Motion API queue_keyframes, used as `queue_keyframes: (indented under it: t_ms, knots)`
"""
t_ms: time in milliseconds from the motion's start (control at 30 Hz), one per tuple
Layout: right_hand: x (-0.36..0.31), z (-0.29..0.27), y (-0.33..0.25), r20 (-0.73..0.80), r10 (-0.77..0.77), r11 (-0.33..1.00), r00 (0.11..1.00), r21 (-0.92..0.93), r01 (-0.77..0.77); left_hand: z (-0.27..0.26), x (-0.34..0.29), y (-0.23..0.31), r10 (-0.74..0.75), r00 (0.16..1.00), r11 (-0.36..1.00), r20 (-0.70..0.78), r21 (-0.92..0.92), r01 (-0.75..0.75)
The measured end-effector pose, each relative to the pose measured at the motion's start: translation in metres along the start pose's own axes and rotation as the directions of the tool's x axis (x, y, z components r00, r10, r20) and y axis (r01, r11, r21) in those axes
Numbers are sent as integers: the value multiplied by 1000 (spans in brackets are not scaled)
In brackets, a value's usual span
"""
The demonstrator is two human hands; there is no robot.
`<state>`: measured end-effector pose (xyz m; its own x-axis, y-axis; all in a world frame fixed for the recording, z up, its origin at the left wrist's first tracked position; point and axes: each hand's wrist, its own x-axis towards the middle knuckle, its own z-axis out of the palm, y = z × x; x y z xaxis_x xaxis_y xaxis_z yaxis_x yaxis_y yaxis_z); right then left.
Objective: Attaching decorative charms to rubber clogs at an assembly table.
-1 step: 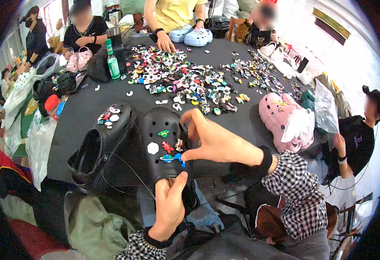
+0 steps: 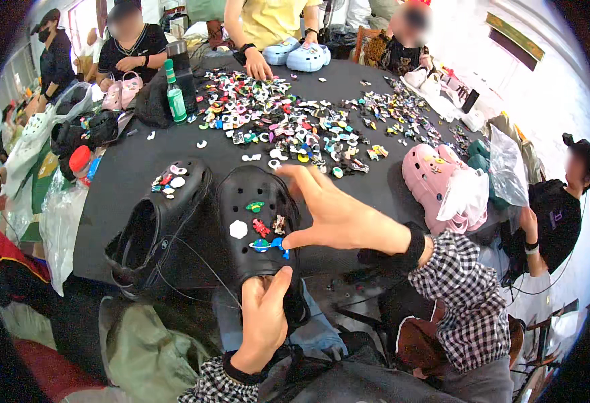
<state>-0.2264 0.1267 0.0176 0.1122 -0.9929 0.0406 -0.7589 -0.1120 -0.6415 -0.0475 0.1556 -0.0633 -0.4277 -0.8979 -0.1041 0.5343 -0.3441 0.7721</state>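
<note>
A black clog [image 2: 238,195] decorated with shoe charms stands toe-away at the table's near edge. My left hand [image 2: 265,316] holds it at the foot opening, fingers inside and thumb on top. On its upper are a green planet charm [image 2: 255,207], a white charm [image 2: 238,230], a red figure charm [image 2: 260,227], a small brown charm [image 2: 279,224] and a blue-green planet charm [image 2: 261,246]. My right hand [image 2: 339,218] arches over the clog's right side, fingers curled around that edge. Its thumb touches a blue charm [image 2: 281,248] beside the planet. A second black clog [image 2: 154,221] with charms lies left.
A large heap of loose charms [image 2: 288,127] spreads over the dark table [image 2: 117,201]. Pink clogs [image 2: 421,178] with a plastic bag stand right. A green bottle [image 2: 175,97] stands far left. Across the table a person's hand [image 2: 258,66] reaches the charms beside light-blue clogs [image 2: 308,58].
My right hand's fingers have shifted slightly left and up over the clog's edge. The thumb stays at the blue charm, and my left hand keeps its place.
</note>
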Motion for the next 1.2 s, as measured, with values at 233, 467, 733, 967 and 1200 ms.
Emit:
queue_keyframes:
  t_ms: [233,467,733,967,1200]
  knots:
    - [23,-9,16,296,-176,975,939,-77,207,-1,2,2,-58,998,998,18,15,58]
    - [-10,8,9,125,-210,975,970,100,198,-2,-5,19,-57,997,973,60,225,42]
    - [-35,33,11,-130,-83,954,988,277,117,-6,-4,23,-109,981,943,160,328,52]
    - [-34,63,19,-143,61,725,988,686,55,-8,-14,6,46,999,921,-24,388,-33]
    - [-31,75,8,-161,131,617,978,785,47,-14,-9,2,135,991,883,5,452,-122]
